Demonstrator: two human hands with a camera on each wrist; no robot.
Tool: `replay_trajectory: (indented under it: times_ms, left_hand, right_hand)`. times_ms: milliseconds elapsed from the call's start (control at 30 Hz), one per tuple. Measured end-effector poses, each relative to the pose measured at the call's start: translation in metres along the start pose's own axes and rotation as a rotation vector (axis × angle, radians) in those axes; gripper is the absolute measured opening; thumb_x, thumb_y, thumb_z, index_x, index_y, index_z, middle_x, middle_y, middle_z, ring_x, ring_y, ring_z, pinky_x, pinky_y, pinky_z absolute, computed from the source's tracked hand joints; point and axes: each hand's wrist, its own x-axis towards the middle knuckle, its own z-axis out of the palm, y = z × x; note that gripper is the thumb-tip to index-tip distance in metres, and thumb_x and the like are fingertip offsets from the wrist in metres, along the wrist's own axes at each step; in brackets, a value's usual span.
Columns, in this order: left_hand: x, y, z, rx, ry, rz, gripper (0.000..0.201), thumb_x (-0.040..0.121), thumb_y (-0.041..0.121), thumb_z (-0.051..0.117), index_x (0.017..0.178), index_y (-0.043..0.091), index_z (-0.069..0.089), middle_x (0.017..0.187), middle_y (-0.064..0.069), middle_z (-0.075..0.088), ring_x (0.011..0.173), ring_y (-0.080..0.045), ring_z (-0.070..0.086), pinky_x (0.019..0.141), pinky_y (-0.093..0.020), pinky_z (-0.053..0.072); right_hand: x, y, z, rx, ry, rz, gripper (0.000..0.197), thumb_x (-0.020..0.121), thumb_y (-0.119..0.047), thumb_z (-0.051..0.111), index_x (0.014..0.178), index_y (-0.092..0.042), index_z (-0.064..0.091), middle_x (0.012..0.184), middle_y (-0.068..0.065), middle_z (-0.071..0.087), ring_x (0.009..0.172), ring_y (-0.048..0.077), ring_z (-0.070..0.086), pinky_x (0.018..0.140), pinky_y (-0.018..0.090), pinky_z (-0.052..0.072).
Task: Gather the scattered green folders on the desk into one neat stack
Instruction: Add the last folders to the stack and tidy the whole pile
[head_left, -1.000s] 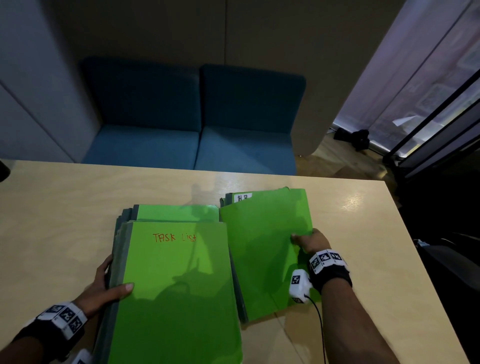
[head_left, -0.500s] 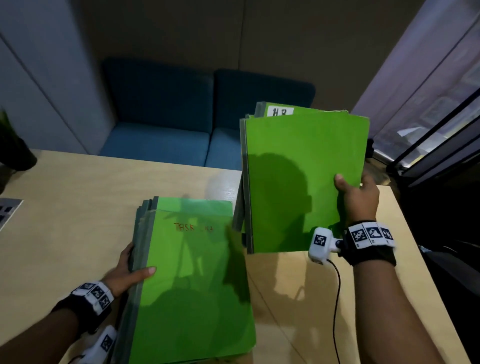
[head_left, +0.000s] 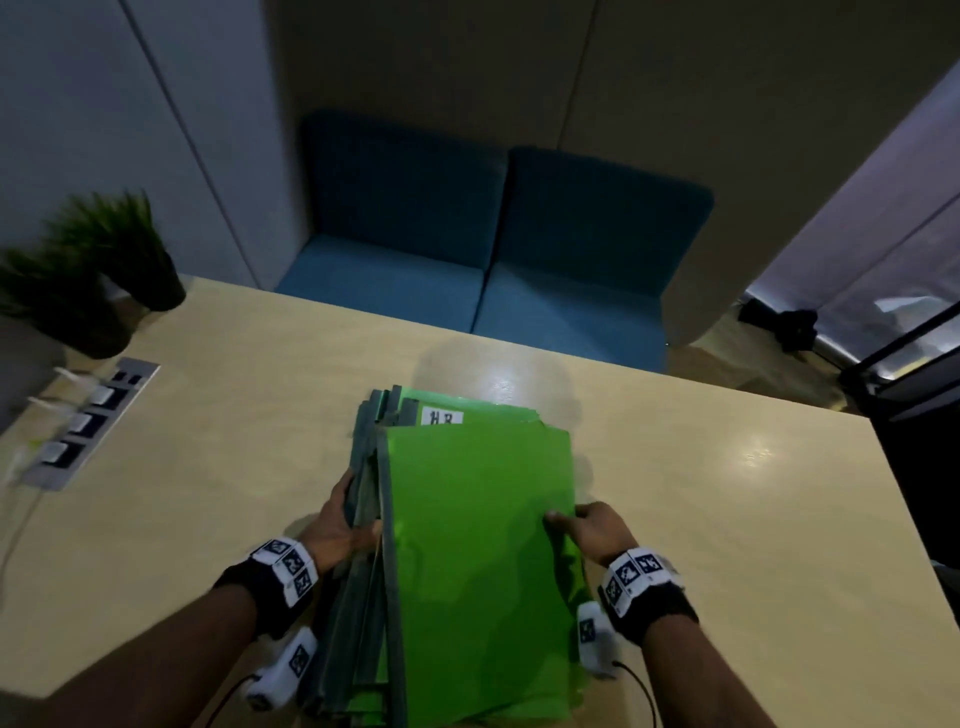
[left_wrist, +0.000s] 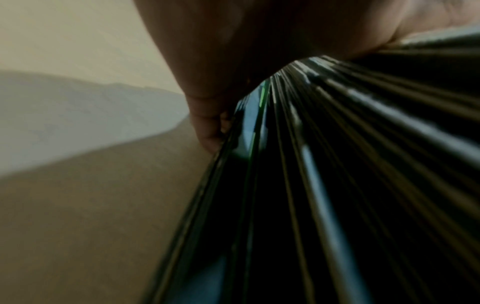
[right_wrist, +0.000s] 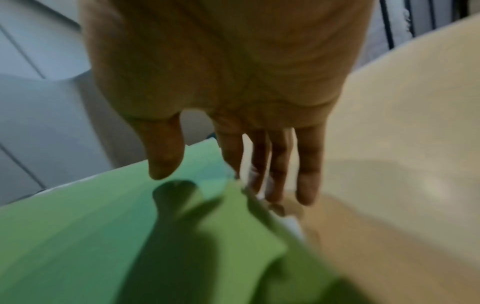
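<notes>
A white label (head_left: 442, 417) reading "HR" sits at the far edge of a green folder (head_left: 498, 421) in the stack.

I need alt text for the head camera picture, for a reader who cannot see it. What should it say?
Two hands square up one stack of green folders on a light wooden desk: the left hand grips the dark spine side, and the right hand touches the right edge. Behind the desk stands a blue sofa; two potted plants are at the far left.

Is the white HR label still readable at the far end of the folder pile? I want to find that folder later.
Yes: in the head view the white label shows on a green folder jutting beyond the top folder.
</notes>
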Motion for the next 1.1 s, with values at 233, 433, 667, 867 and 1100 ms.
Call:
replay_trajectory:
  times_ms: [233, 433, 667, 867, 1100]
  left_hand:
    - [0.020, -0.023, -0.005, 0.097, -0.071, -0.078, 0.153, 0.032, 0.100, 0.044, 0.152, 0.021, -0.008, 0.159, -0.012, 0.010, 0.145, -0.029, 0.019, 0.116, -0.049, 0.025]
    - [0.024, -0.015, 0.006, 0.000, 0.021, -0.179, 0.143, 0.036, 0.096, 0.055, 0.151, 0.035, -0.003, 0.160, -0.011, 0.009, 0.145, -0.030, 0.019, 0.115, -0.051, 0.023]
    - [0.030, -0.010, 0.008, 0.070, 0.023, -0.242, 0.150, 0.023, 0.105, 0.032, 0.150, 0.035, -0.007, 0.158, -0.019, 0.009, 0.143, -0.036, 0.022, 0.115, -0.048, 0.024]
    - [0.031, -0.020, 0.001, 0.148, -0.084, -0.212, 0.152, 0.027, 0.100, 0.049, 0.148, 0.034, -0.015, 0.159, -0.019, 0.006, 0.145, -0.034, 0.015, 0.116, -0.051, 0.023]
    - [0.023, -0.010, -0.001, 0.121, -0.103, -0.248, 0.161, 0.020, 0.087, 0.069, 0.147, 0.040, -0.018, 0.160, -0.017, -0.005, 0.146, -0.035, 0.008, 0.116, -0.054, 0.018]
  right_hand:
    - [0.036, -0.063, -0.009, 0.002, 0.200, -0.186, 0.092, 0.088, -0.054, 0.058, 0.156, -0.022, 0.005, 0.161, 0.013, 0.004, 0.143, 0.036, 0.027, 0.114, 0.046, 0.029]
    - [0.047, -0.080, 0.019, -0.137, 0.231, -0.045, 0.073, 0.080, -0.061, 0.063, 0.140, -0.029, 0.035, 0.155, 0.007, 0.017, 0.129, 0.043, 0.043, 0.105, 0.049, 0.042]
    - [0.057, -0.059, 0.011, 0.205, 0.399, 0.028, 0.046, 0.084, -0.033, 0.068, 0.127, -0.029, 0.053, 0.117, 0.014, 0.062, 0.095, 0.033, 0.064, 0.084, 0.038, 0.054]
    - [0.056, -0.067, 0.012, 0.067, 0.383, -0.017, 0.045, 0.085, -0.052, 0.061, 0.121, -0.025, 0.056, 0.136, 0.013, 0.041, 0.114, 0.036, 0.055, 0.098, 0.046, 0.048]
    - [0.038, -0.161, 0.041, -0.526, -0.012, -0.632, 0.067, 0.091, -0.064, 0.042, 0.149, -0.033, 0.028, 0.149, -0.002, 0.043, 0.133, 0.025, 0.042, 0.114, 0.045, 0.029]
